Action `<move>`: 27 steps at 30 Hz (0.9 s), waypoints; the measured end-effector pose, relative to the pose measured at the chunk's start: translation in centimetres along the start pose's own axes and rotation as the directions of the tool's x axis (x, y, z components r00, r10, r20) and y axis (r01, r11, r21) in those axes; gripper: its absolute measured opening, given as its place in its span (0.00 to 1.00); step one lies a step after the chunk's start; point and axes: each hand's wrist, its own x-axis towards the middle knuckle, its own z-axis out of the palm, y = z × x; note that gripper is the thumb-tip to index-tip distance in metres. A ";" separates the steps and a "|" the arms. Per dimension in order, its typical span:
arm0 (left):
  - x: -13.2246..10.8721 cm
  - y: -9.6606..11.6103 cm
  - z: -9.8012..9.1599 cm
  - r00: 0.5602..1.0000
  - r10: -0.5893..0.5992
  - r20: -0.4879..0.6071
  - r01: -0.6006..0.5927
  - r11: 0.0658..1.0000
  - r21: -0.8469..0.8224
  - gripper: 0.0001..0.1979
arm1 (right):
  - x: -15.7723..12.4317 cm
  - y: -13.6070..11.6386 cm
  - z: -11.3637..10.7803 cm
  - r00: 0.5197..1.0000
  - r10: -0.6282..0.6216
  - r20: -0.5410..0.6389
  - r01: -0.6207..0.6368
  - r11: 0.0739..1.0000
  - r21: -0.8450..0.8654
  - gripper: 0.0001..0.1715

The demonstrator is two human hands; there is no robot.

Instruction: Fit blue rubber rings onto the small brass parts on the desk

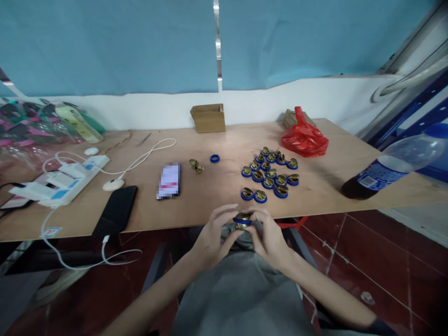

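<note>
A cardboard box [207, 117] stood at the table's [217, 205] far edge, with a red bag [304, 136] to its right. A power strip [66, 179], black phone [116, 210] and bottle [392, 165] lay nearer.

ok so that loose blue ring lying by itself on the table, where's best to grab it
Probably pinch the blue ring across its rim from above, one fingertip in the hole and one outside. It lies flat on the table, leaving no edge to get under, and it sits apart from the brass pieces beside it.
</note>
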 end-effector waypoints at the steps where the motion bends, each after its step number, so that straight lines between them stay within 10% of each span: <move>1: -0.1 -0.1 -0.1 0.999 0.042 -0.003 -0.042 0.998 0.049 0.26 | 0.0 0.0 0.0 1.000 -0.007 -0.003 0.007 1.000 -0.023 0.15; 13: -1.0 -0.1 0.5 0.998 0.003 -0.055 0.013 0.959 0.283 0.10 | -0.1 -0.4 0.3 0.979 -0.203 0.009 0.202 0.964 -0.171 0.18; 27: -1.2 -0.3 0.8 0.994 -0.056 -0.090 0.077 0.965 0.253 0.08 | -0.2 1.4 0.3 0.995 0.050 0.090 -0.056 0.996 0.065 0.12</move>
